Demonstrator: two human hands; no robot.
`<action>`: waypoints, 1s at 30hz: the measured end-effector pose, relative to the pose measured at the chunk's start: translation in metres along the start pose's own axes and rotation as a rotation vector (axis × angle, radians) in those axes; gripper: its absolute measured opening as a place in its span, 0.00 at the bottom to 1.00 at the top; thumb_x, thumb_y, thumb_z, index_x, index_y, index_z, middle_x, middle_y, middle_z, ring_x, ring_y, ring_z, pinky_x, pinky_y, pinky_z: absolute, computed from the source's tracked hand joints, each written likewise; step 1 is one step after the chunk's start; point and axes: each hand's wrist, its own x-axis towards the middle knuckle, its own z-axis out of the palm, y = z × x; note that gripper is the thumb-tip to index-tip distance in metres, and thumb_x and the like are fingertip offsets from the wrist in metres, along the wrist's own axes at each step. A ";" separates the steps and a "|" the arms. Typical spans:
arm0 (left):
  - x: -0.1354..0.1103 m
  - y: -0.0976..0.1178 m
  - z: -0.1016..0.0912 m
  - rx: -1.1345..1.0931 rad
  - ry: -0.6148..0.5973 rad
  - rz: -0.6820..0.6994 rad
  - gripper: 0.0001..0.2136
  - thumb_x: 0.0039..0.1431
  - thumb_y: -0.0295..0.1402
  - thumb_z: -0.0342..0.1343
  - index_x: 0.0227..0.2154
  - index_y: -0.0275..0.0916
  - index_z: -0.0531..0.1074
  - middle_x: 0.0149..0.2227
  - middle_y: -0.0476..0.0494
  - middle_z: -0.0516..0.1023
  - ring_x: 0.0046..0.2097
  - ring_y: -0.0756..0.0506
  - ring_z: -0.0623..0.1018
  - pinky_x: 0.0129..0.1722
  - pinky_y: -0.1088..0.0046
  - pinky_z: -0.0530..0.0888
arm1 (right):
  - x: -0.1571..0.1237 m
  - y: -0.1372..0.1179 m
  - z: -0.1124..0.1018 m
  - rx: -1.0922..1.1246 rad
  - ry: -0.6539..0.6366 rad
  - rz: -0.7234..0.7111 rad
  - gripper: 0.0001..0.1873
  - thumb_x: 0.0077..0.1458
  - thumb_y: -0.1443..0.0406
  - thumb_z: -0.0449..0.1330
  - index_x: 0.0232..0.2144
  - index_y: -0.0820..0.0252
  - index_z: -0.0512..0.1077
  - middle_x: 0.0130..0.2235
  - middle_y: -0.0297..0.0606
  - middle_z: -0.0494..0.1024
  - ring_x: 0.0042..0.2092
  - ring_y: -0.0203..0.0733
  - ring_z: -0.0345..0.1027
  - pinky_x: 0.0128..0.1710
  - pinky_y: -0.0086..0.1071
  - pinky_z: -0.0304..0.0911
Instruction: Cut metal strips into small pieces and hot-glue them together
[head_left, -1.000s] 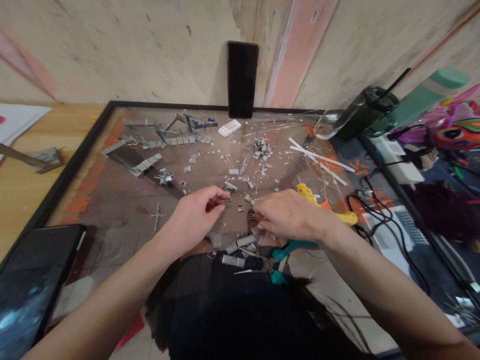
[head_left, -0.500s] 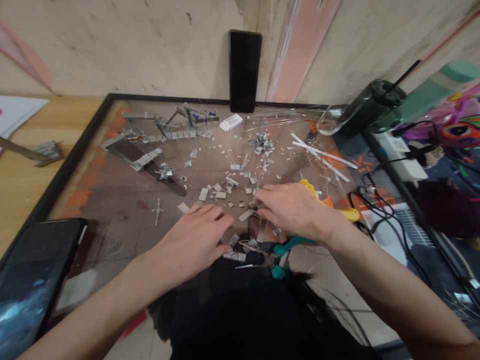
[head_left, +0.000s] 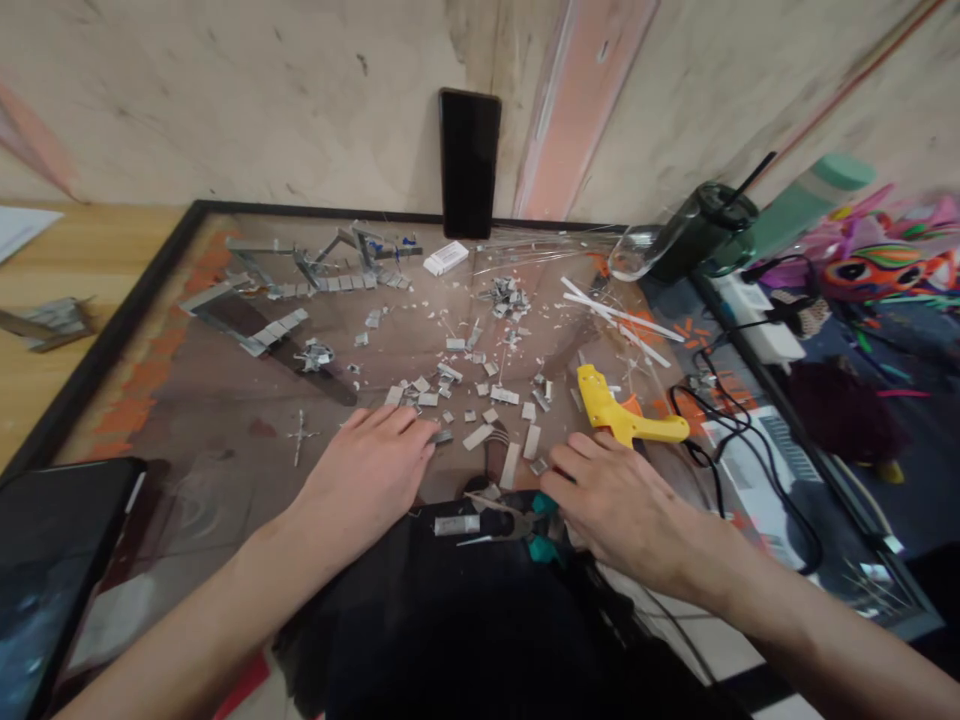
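Observation:
My left hand (head_left: 375,460) rests low over the table with its fingers bent together. A small grey strip (head_left: 442,437) sticks out at its index fingertip, seemingly pinched there; the thumb is mostly hidden. My right hand (head_left: 611,500) curls over the teal handles of a pair of pliers (head_left: 525,522), covering part of them. Beside the pliers' jaws lies a short grey-white piece (head_left: 456,525). Several small cut grey pieces (head_left: 504,396) are scattered on the glass between and beyond my hands. Just past my right hand lies a yellow glue gun (head_left: 626,410).
Grey strip frames (head_left: 300,270) stand at the back left. White glue sticks (head_left: 622,320) lie crossed at the right. A phone (head_left: 469,165) leans on the wall; another dark device (head_left: 64,560) sits at the left. Black cables (head_left: 701,400) and a dark tumbler (head_left: 705,230) are on the right.
My right hand has moved from the small grey pieces back toward me and onto the pliers' handles, uncovering the glue gun. My left hand's fingers have drawn closer together. The view has shifted slightly.

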 end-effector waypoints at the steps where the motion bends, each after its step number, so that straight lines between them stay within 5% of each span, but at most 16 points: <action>1: 0.000 -0.001 0.001 0.001 0.012 -0.002 0.13 0.60 0.29 0.42 0.38 0.37 0.72 0.38 0.38 0.75 0.40 0.39 0.74 0.39 0.60 0.66 | 0.000 0.001 -0.002 0.044 -0.009 -0.007 0.12 0.48 0.75 0.54 0.35 0.60 0.70 0.36 0.40 0.72 0.41 0.47 0.63 0.41 0.41 0.59; 8: 0.000 -0.003 0.001 -0.041 0.056 -0.022 0.13 0.60 0.31 0.43 0.38 0.37 0.72 0.37 0.39 0.76 0.40 0.39 0.74 0.40 0.59 0.68 | -0.026 0.024 -0.012 0.442 0.058 0.089 0.08 0.53 0.72 0.53 0.36 0.59 0.68 0.34 0.36 0.74 0.35 0.38 0.67 0.35 0.29 0.59; 11: -0.002 0.000 -0.001 -0.073 0.079 -0.014 0.12 0.60 0.32 0.44 0.38 0.36 0.72 0.37 0.39 0.75 0.40 0.39 0.74 0.40 0.59 0.68 | -0.042 0.040 -0.010 0.507 -0.006 0.169 0.07 0.54 0.70 0.54 0.35 0.57 0.70 0.34 0.34 0.76 0.37 0.38 0.68 0.36 0.29 0.59; 22: -0.006 0.048 0.001 -0.128 -0.016 0.199 0.18 0.53 0.37 0.55 0.47 0.40 0.67 0.41 0.40 0.73 0.42 0.39 0.72 0.41 0.59 0.70 | -0.065 0.072 0.010 0.563 -0.085 0.367 0.08 0.53 0.65 0.54 0.34 0.56 0.73 0.34 0.35 0.77 0.37 0.42 0.70 0.36 0.32 0.62; 30: 0.001 0.086 0.017 -0.159 0.033 0.462 0.20 0.53 0.39 0.55 0.49 0.43 0.65 0.58 0.35 0.63 0.59 0.36 0.61 0.53 0.54 0.62 | -0.070 0.056 0.015 0.317 0.035 0.502 0.14 0.57 0.61 0.51 0.40 0.58 0.72 0.42 0.42 0.75 0.44 0.46 0.68 0.43 0.40 0.62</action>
